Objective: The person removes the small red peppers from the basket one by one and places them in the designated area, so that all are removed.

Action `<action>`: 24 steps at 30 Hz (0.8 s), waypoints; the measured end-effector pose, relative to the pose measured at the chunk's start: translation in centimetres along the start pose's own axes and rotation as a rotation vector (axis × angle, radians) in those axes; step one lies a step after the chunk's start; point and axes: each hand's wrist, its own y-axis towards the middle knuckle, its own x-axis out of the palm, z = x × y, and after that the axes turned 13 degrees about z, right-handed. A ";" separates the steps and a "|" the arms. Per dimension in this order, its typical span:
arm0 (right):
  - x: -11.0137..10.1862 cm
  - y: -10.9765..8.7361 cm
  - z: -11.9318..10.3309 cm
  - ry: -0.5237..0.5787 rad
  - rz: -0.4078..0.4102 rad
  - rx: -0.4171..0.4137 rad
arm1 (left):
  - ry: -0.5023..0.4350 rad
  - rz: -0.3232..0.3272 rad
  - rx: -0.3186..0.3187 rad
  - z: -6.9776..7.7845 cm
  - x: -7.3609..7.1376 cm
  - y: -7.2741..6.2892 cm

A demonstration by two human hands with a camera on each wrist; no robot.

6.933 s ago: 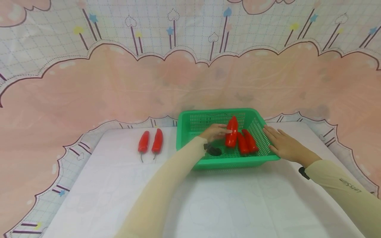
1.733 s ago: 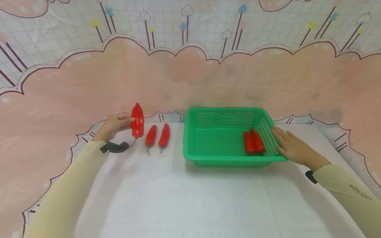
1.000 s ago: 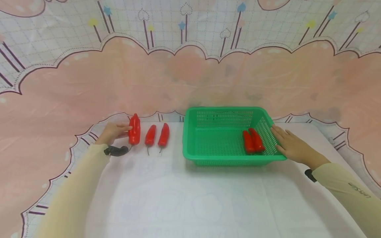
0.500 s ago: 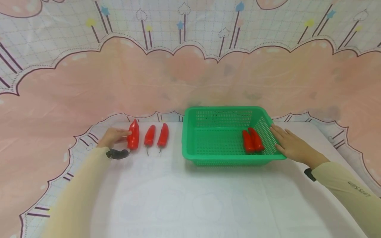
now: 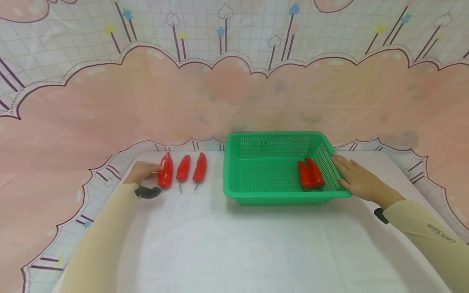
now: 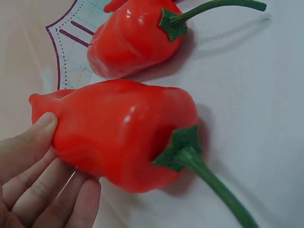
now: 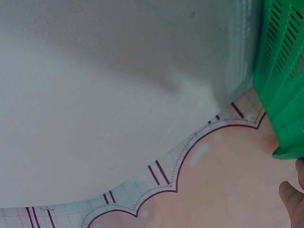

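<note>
My left hand (image 5: pixel 142 171) pinches a large red pepper (image 5: pixel 166 171) by its tapered end, thumb on top and fingers below. Its green stem (image 6: pixel 209 175) points toward me, and the pepper is down at table level at the left end of a row. Two more red peppers, a middle one (image 5: pixel 182 168) and a right one (image 5: pixel 200 167), lie beside it with stems toward me. Fingers straight, my right hand (image 5: pixel 360 181) rests against the right rim of a green basket (image 5: pixel 287 199). Inside the basket, two red peppers (image 5: pixel 311 174) lie side by side at the right.
A white cloth (image 5: pixel 234 244) covers the table, with a pink patterned backdrop (image 5: pixel 234 97) behind it. The basket stands near the table's back edge, right of the pepper row. Only part of its slotted wall (image 7: pixel 285 71) shows in the right wrist view.
My left hand has carried the large pepper out of the basket to the left and lowered it beside the other two. My right hand has stayed at the basket rim.
</note>
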 end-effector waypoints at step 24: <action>0.0 0.0 0.1 0.006 -0.003 -0.004 | -0.073 0.004 -0.039 -0.5 1.3 0.9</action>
